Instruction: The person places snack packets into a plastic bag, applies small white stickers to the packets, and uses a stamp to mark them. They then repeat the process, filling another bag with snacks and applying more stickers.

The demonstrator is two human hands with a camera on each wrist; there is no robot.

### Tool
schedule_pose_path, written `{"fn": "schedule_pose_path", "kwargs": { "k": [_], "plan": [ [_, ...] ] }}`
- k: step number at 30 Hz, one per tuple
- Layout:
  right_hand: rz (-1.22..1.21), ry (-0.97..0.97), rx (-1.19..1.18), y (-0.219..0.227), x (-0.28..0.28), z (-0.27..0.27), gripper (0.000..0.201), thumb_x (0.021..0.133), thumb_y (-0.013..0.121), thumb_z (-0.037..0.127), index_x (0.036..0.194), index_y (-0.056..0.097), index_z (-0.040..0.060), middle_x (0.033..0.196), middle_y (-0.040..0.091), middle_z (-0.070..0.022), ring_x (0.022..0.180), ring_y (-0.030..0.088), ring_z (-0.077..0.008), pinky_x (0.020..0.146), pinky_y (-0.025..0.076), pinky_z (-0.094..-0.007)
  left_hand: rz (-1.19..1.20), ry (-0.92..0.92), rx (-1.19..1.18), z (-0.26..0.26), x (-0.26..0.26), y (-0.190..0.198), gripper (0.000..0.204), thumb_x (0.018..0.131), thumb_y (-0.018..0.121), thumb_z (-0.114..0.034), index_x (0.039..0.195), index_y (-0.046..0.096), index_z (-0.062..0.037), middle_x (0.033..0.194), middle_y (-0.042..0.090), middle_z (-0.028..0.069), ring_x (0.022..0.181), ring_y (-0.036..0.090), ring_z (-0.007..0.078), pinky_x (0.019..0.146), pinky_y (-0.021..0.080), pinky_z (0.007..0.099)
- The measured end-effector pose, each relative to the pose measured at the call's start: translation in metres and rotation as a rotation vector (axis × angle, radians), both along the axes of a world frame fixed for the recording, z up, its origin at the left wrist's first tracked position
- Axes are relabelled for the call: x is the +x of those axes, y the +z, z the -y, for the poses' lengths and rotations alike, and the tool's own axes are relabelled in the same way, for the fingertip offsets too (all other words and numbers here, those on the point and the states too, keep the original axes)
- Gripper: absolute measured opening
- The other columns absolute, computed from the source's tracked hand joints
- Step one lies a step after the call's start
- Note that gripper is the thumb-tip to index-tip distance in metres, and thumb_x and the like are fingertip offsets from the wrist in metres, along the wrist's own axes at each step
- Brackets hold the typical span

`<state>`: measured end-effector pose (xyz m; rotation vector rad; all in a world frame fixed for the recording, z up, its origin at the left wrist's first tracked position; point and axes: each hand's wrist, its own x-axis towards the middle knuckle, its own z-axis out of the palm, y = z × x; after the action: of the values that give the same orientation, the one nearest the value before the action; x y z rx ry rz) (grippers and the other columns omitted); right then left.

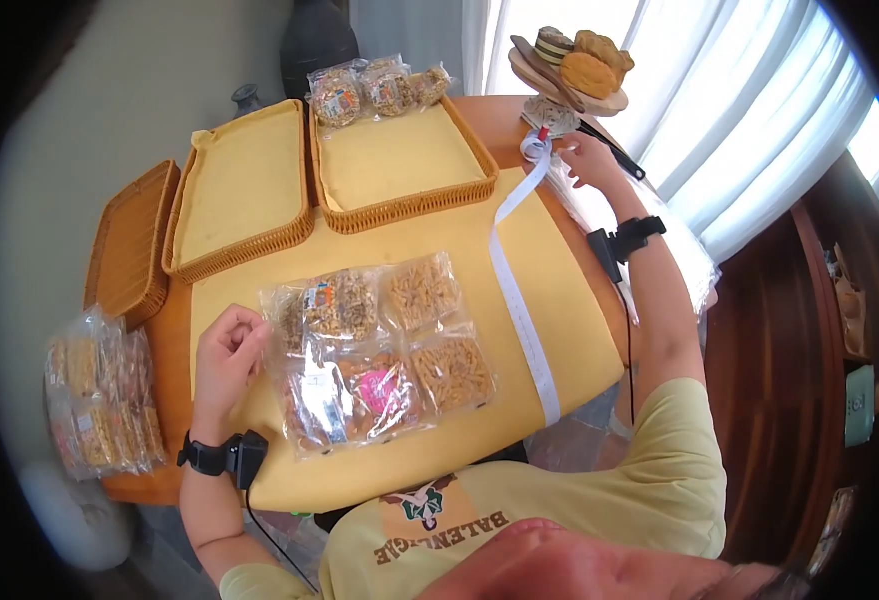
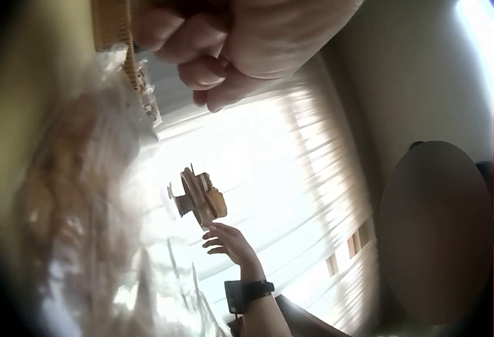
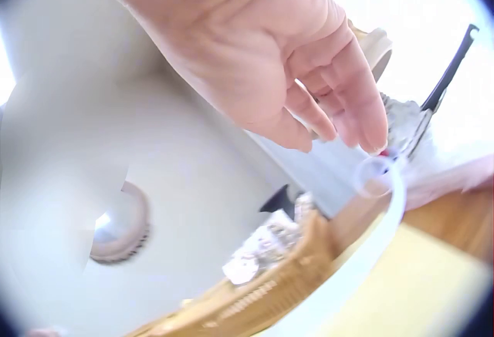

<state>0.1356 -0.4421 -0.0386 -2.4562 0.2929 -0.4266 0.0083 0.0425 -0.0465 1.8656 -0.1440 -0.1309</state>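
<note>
My left hand (image 1: 228, 362) is beside the left edge of a clear plastic bag (image 1: 385, 335), its fingers curled in. In the left wrist view the same hand (image 2: 255, 25) shows nothing between its fingers. Several packs of crunchy brown snacks fill the bag, one with a pink label. My right hand (image 1: 592, 165) reaches to the back right, fingers loosely bent, right by the coiled end (image 1: 537, 148) of a long white tape (image 1: 520, 320). In the right wrist view its fingertips (image 3: 376, 143) are just above that coil, near a small red piece.
Two lined wicker trays (image 1: 245, 200) (image 1: 410, 212) stand at the back, snack packs (image 1: 385, 90) on the right one. A third tray (image 1: 132, 240) and bagged snacks (image 1: 105, 395) lie left. Back right are a black-handled tool (image 1: 615, 150), plastic sheets (image 1: 585, 215) and a bread stand (image 1: 612, 102).
</note>
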Motion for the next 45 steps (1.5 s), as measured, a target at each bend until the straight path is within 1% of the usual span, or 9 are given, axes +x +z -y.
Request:
{"fn": "schedule_pose_path", "kwargs": {
  "k": [11, 12, 19, 25, 29, 33, 35, 41, 45],
  "plan": [
    [0.064, -0.028, -0.403, -0.037, 0.082, 0.031, 0.030, 0.068, 0.067, 0.031, 0.090, 0.061, 0.0101, 0.079, 0.064, -0.0101, 0.077, 0.062, -0.0269, 0.069, 0.049, -0.0372, 0.052, 0.229, -0.019, -0.018, -0.007, 0.001, 0.006, 0.086, 0.051, -0.007, 0.081, 0.051, -0.0028, 0.055, 0.046, -0.0016, 0.044, 0.043, 0.0040, 0.038, 0.032, 0.0166],
    [-0.045, 0.009, -0.410, -0.036, 0.086, 0.035, 0.034, 0.070, 0.062, 0.033, 0.096, 0.061, 0.0118, 0.092, 0.063, -0.0141, 0.089, 0.060, -0.0300, 0.076, 0.048, -0.0398, 0.056, 0.231, -0.008, -0.016, -0.013, 0.002, 0.006, 0.085, 0.051, -0.006, 0.081, 0.050, -0.0029, 0.055, 0.045, -0.0016, 0.043, 0.042, 0.0043, 0.037, 0.032, 0.0169],
    [0.132, 0.092, -0.636, -0.064, 0.121, 0.065, 0.025, 0.068, 0.062, 0.025, 0.085, 0.061, 0.0073, 0.082, 0.063, -0.0168, 0.080, 0.061, -0.0335, 0.071, 0.048, -0.0419, 0.080, 0.207, 0.020, 0.012, -0.042, 0.015, 0.004, 0.085, 0.053, -0.003, 0.081, 0.052, -0.0011, 0.058, 0.049, -0.0003, 0.046, 0.046, 0.0043, 0.039, 0.034, 0.0176],
    [0.230, 0.058, -0.635, -0.027, 0.069, 0.060, 0.028, 0.076, 0.058, 0.027, 0.091, 0.059, 0.0038, 0.084, 0.063, -0.0185, 0.080, 0.060, -0.0348, 0.071, 0.047, -0.0419, 0.152, 0.161, -0.011, 0.015, -0.071, 0.023, 0.005, 0.085, 0.056, -0.006, 0.085, 0.054, -0.0010, 0.061, 0.051, -0.0021, 0.050, 0.046, 0.0025, 0.043, 0.034, 0.0165],
    [0.238, 0.035, -0.434, -0.010, 0.029, 0.065, 0.028, 0.079, 0.058, 0.027, 0.092, 0.058, 0.0027, 0.083, 0.063, -0.0165, 0.083, 0.060, -0.0348, 0.070, 0.046, -0.0409, 0.156, 0.091, -0.136, 0.011, -0.097, 0.017, 0.006, 0.083, 0.057, -0.006, 0.086, 0.055, -0.0014, 0.063, 0.053, -0.0012, 0.051, 0.048, 0.0027, 0.045, 0.036, 0.0170],
    [0.300, 0.140, -0.273, 0.023, -0.025, 0.024, 0.017, 0.082, 0.059, 0.020, 0.086, 0.058, 0.0033, 0.069, 0.060, -0.0092, 0.056, 0.056, -0.0172, 0.053, 0.044, -0.0298, 0.167, 0.118, -0.262, 0.024, -0.124, 0.007, 0.005, 0.083, 0.057, -0.003, 0.086, 0.055, 0.0007, 0.065, 0.054, 0.0010, 0.052, 0.050, 0.0058, 0.046, 0.041, 0.0195],
    [0.101, 0.393, 0.332, 0.047, -0.075, -0.045, 0.011, 0.084, 0.057, 0.015, 0.085, 0.058, 0.0040, 0.063, 0.055, -0.0031, 0.051, 0.047, -0.0065, 0.046, 0.038, -0.0200, 0.287, 0.018, -0.116, 0.033, -0.131, 0.000, 0.017, 0.081, 0.060, -0.006, 0.097, 0.055, -0.0028, 0.079, 0.057, 0.0032, 0.060, 0.055, 0.0081, 0.051, 0.045, 0.0219],
    [-0.478, 0.986, 0.709, 0.033, -0.190, -0.229, 0.012, 0.083, 0.059, 0.009, 0.092, 0.053, 0.0019, 0.067, 0.056, -0.0035, 0.052, 0.056, -0.0100, 0.044, 0.044, -0.0209, 0.825, 0.033, 0.250, 0.049, -0.131, -0.009, 0.044, 0.073, 0.068, -0.013, 0.114, 0.050, -0.0125, 0.102, 0.053, 0.0106, 0.076, 0.060, 0.0181, 0.060, 0.049, 0.0261],
    [-0.638, 0.968, 0.983, 0.016, -0.208, -0.272, 0.011, 0.084, 0.057, 0.004, 0.092, 0.051, 0.0020, 0.068, 0.057, -0.0061, 0.053, 0.058, -0.0132, 0.046, 0.048, -0.0237, 0.979, -0.004, 0.298, 0.031, -0.136, -0.020, 0.040, 0.070, 0.071, -0.011, 0.106, 0.052, -0.0073, 0.094, 0.057, 0.0087, 0.072, 0.061, 0.0233, 0.057, 0.050, 0.0289]
  ]
}}
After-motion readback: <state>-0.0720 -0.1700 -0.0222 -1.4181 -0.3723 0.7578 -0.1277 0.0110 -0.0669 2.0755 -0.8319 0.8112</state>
